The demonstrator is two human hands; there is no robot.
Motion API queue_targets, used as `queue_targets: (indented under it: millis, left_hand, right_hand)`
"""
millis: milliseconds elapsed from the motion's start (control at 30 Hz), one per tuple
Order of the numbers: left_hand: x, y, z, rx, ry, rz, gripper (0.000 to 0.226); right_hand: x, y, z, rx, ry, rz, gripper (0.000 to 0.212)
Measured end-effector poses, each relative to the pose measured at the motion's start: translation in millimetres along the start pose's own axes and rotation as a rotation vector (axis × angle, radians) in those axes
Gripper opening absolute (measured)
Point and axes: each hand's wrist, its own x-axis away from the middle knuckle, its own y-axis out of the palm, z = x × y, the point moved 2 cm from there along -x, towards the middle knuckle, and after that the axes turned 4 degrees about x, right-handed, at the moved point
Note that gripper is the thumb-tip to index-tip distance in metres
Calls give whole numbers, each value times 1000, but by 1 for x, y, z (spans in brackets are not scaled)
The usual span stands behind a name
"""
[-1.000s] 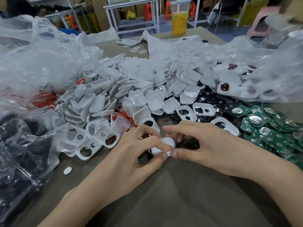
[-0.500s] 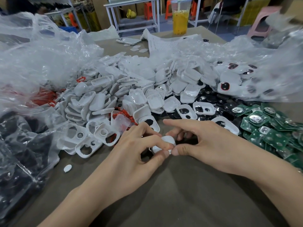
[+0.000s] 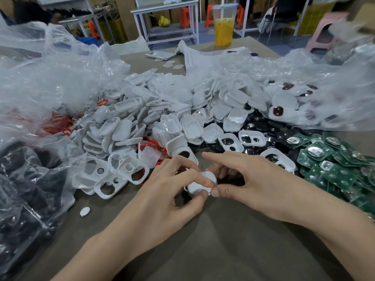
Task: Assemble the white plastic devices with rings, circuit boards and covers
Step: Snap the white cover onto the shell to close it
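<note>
Bare left hand (image 3: 162,191), bare right hand (image 3: 259,179), uncovered forearms (image 3: 324,226), short nails (image 3: 214,192)

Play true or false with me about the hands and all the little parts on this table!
1. The left hand and the right hand both hold one white device. True.
2. The green circuit boards are piled by the left hand. False: they lie beside the right hand.
3. A cup of orange drink stands at the far end of the table. True.
4. The phone is in a hand. False: it lies on the table, far from both hands.
</note>
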Motion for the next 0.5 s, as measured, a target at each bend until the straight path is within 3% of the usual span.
queue_targets:
  millis: [500]
  left_hand:
    - [-1, -5, 4, -182, 143, 7, 20]
  right_hand:
    - [0, -2, 2, 68, -51, 4, 59]
